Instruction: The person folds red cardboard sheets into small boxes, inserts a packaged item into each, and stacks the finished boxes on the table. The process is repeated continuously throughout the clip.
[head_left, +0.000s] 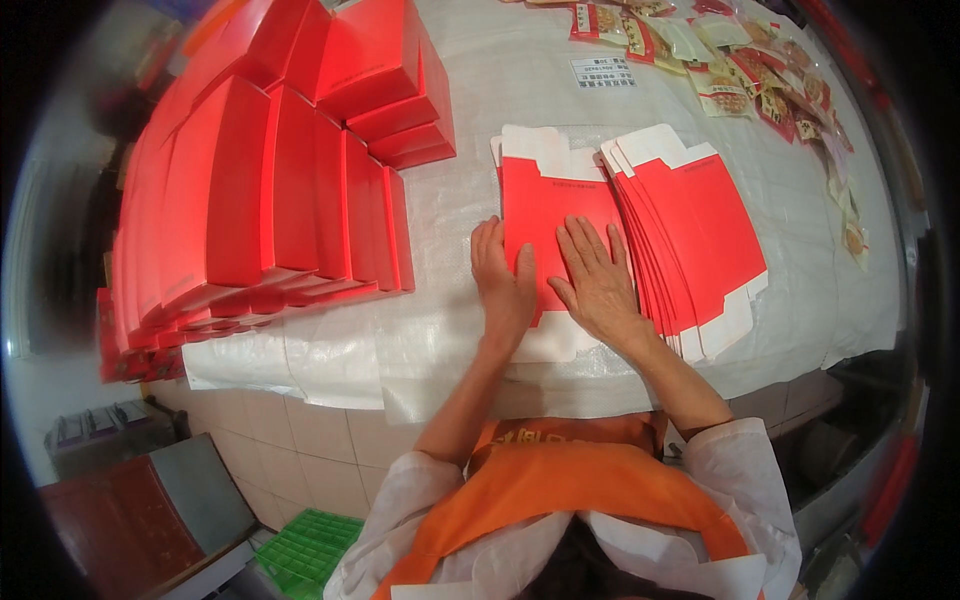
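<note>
A flat, unfolded red carton with white flaps (555, 202) lies before me on the white woven sheet. My left hand (504, 274) rests at the carton's left edge, its thumb over the red face and its other fingers along the side. Spread flat on the carton's right half, my right hand (596, 277) presses palm down with its fingers apart. Touching the carton's right side is a fanned stack of more flat red cartons (697, 232). Neither hand grips anything that shows.
Piled red boxes (232, 187) stand at the left, with several more red boxes (375, 67) behind. Small food packets (727, 90) lie scattered at the far right. A printed label (602, 73) lies on the sheet (457, 187). A green plastic crate (311, 544) sits on the tiled floor.
</note>
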